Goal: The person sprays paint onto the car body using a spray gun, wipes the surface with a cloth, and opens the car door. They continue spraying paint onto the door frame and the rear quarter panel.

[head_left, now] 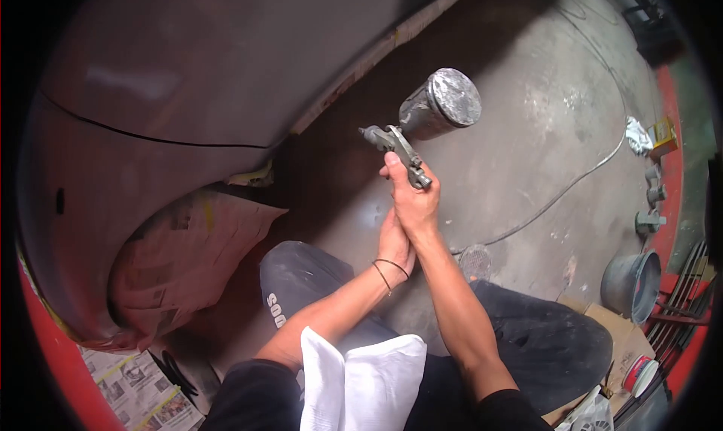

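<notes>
My right hand [416, 197] is wrapped round the handle of a metal spray gun [399, 148] with a paint-smeared cup [440, 105] at its side. The gun's nozzle points left, towards a dark grey car body panel [173, 62]. My left hand [394, 244], with a thin dark band at its wrist, lies against the underside of my right hand and wrist; its fingers are mostly hidden behind them.
Newspaper masking [188, 258] covers the wheel arch at left. A hose [561, 197] curves across the floor. At right are a metal bucket [631, 286], a yellow box [663, 138], a red-labelled can [640, 376] and cardboard [629, 337].
</notes>
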The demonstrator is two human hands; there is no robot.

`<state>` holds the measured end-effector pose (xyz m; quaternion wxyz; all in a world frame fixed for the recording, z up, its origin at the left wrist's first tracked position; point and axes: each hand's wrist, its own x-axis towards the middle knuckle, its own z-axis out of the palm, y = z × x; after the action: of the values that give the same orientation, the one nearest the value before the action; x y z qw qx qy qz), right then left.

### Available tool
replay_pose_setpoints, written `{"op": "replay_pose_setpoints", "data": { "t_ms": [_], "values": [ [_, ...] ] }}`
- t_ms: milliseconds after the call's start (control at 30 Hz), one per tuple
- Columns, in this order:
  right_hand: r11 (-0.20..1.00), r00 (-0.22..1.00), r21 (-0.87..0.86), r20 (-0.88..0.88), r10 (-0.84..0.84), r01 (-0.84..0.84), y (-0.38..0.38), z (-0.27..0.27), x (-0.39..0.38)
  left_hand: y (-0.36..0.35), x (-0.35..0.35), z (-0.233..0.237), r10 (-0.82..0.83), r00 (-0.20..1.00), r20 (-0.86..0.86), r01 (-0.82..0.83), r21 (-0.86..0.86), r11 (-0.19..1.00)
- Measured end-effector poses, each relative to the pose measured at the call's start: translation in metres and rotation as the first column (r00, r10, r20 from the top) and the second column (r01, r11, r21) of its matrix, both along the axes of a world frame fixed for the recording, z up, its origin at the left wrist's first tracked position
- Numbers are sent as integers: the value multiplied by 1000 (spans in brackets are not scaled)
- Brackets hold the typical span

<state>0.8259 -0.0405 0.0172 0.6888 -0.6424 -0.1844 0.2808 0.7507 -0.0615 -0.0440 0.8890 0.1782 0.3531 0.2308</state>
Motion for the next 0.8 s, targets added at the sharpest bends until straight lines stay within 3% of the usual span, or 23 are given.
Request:
{"op": "replay_pose_setpoints", "data": {
  "t_ms": [133, 200, 300, 400, 433, 667, 767, 800],
  "values": [
    [994, 979, -21, 181, -98, 103, 2, 30, 47, -6, 41, 4, 11, 997, 80, -19, 108, 994],
    [981, 941, -18, 286, -181, 195, 3, 36, 70, 0, 46, 9, -139, 990, 21, 135, 116, 984],
    [979, 962, 18, 182, -203, 203, 1, 60, 81, 5, 49, 2, -148, 977, -156, 180, 216, 960],
    [1000, 998, -5, 69, 3, -2, -11, 104, 83, 18, 49, -3, -168, 961, -220, 221, 244, 944],
    [999, 991, -38, 134, 14, -9, -9, 113, 88, 22, 49, -1, -167, 959, -228, 224, 253, 941],
    [967, 903, 8, 356, -241, 256, 53, 110, 152, 31, 36, 4, -190, 958, -215, 249, 290, 924],
    [967, 917, 86, 306, -255, 240, 61, 105, 151, 32, 24, -2, -159, 959, -235, 228, 304, 925],
    [977, 933, 25, 293, -210, 212, 58, 102, 144, 33, 20, -11, -197, 936, -291, 309, 414, 856]
  ]
}}
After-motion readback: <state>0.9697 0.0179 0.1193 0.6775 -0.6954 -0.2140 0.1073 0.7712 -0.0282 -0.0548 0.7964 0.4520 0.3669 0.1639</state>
